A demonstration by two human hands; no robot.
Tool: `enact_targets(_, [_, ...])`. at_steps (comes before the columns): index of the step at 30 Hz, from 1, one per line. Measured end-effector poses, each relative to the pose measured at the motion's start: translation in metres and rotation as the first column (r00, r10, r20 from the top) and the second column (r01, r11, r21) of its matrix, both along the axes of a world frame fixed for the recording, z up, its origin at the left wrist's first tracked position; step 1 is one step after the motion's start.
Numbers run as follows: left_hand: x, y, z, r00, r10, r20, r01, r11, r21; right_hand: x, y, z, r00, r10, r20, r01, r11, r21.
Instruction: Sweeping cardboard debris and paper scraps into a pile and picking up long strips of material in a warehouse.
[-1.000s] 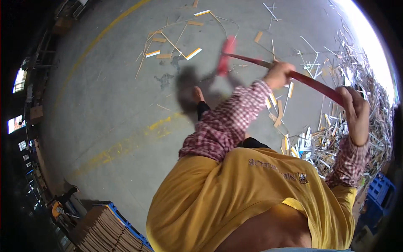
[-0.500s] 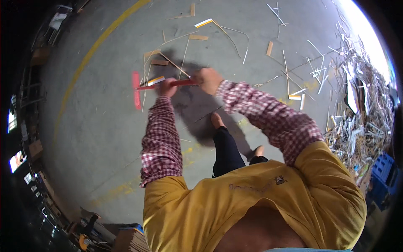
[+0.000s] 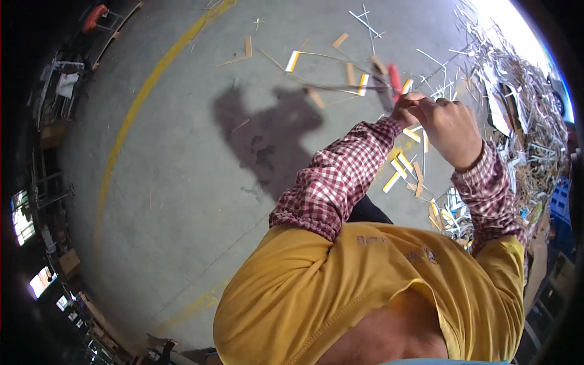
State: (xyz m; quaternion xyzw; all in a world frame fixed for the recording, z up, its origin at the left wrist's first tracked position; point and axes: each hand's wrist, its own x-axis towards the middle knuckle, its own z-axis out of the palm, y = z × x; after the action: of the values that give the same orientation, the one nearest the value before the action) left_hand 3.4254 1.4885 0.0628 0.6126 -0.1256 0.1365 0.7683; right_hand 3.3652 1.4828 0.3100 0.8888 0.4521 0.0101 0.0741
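Right hand (image 3: 451, 131) and left hand (image 3: 406, 111) touching, both clenched on 1 red-headed floor tool (image 3: 395, 83), handle mostly hidden. Its head: just beyond, between 2 white-and-yellow strips (image 3: 364, 85), long axis fore-and-aft, pointing away. Far right: 1 scrap heap (image 3: 535, 143).

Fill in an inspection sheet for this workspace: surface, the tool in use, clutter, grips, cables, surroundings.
Surface: grey floor, with a curved-looking yellow line at left and a dark shadow near the middle.
Job's things: red tool, its head blurred; contact with the floor cannot be told.
Clutter: white-and-yellow strips and brown pieces scattered ahead; a large scrap pile at right.
Grips: left grip and right grip close together, both closed around the tool's mostly hidden handle.
Cables: nothing seen.
Surroundings: cardboard box at far left; blue crate at far right.
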Motion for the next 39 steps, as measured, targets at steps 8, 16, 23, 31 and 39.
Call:
enact_targets(8, [0.055, 0.052, 0.034, 0.993, 0.027, 0.117, -0.095, 0.775, 0.625, 0.072, -0.092, 0.04, 0.825, -0.415, -0.383, 0.544, 0.767, 0.341])
enact_targets(16, [0.086, 0.346, -0.103, 0.928, 0.302, -0.218, 0.124, 0.301, 0.945, 0.168, 0.103, -0.228, 0.713, 0.034, -0.7, 0.469, 0.719, 0.512])
enact_targets(23, [0.211, 0.384, -0.128, 0.886, 0.324, -0.332, 0.186, 0.408, 0.894, 0.312, 0.184, -0.21, 0.731, -0.046, -0.681, 0.445, 0.789, 0.424])
enact_targets(31, [0.386, 0.208, -0.048, 0.975, -0.155, -0.158, 0.217, 0.808, 0.548, 0.424, 0.128, -0.022, 0.879, -0.362, -0.309, 0.441, 0.864, 0.242])
enact_targets(39, [0.503, 0.241, 0.014, 0.969, -0.237, 0.075, 0.147, 0.789, 0.596, 0.483, 0.167, 0.051, 0.881, -0.454, -0.136, 0.471, 0.806, 0.358])
